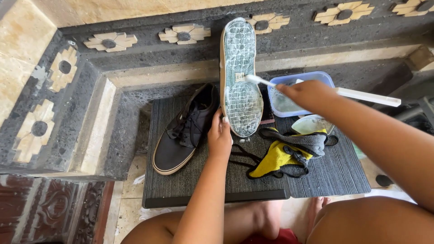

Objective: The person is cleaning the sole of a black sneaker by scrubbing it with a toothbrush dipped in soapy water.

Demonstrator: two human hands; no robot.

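My left hand (pixel 220 135) grips the lower side of a dark shoe (pixel 241 77) held upright, its pale soapy sole facing me. My right hand (pixel 304 93) holds a white toothbrush (pixel 361 96), whose head touches the middle of that sole. A second dark lace-up shoe (pixel 183 131) lies on its sole to the left on a dark ribbed mat (pixel 334 171).
Behind my right hand sits a clear plastic tub (pixel 294 106) with soapy water. A yellow and grey cloth (pixel 289 151) with black laces lies on the mat. Dark stone walls with cream flower inlays (pixel 110 41) enclose the back and left. My bare knees are below.
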